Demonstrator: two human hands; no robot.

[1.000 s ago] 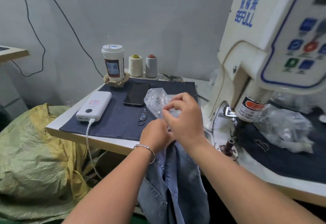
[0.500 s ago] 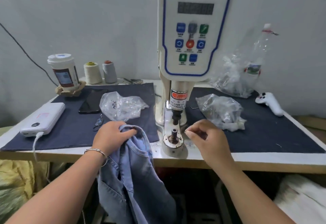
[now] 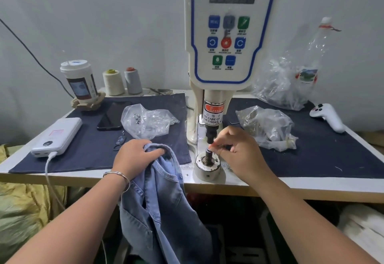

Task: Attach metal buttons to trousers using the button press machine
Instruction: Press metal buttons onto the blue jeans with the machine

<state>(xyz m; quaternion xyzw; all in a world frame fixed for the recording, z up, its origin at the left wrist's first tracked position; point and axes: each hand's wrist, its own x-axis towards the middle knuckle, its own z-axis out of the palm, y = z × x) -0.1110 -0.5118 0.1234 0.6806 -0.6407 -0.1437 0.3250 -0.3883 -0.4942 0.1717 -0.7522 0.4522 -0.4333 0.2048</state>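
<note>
Right hand (image 3: 234, 149): centre of the frame, fingertips (image 3: 216, 146) pinched together right at the top of the lower die post (image 3: 208, 155); probably closed on a small metal button part, though the piece itself is too small to make out.
Left hand (image 3: 136, 156): left of centre, fist closed on the waistband of the trousers (image 3: 164, 201), bunched at the table edge (image 3: 291, 189).
Trousers: light blue denim, waistband up in the fist, legs hanging below the table toward the bottom of the frame; not yet over the die.
Button press machine (image 3: 226, 35): upright in the upper centre, upper punch (image 3: 211, 134) directly above the lower die post, gap between them occupied by the right fingertips.
Key relation: die post axis vertical; waistband just left of the round die base (image 3: 207, 167), near but apart from it; left hand the nearer one to carry fabric rightward onto the post.
Step in hand (judgement): seating the button part on the post, ahead of laying the waistband over it.
Next move calls for: short rightward slide of the waistband, flat and centred under the punch.
Risk: fingers under the punch, as the red warning label (image 3: 214, 109) says.
Supplies: clear bag of small metal parts (image 3: 145, 120) centre left, a second bag (image 3: 268, 128) centre right.
</note>
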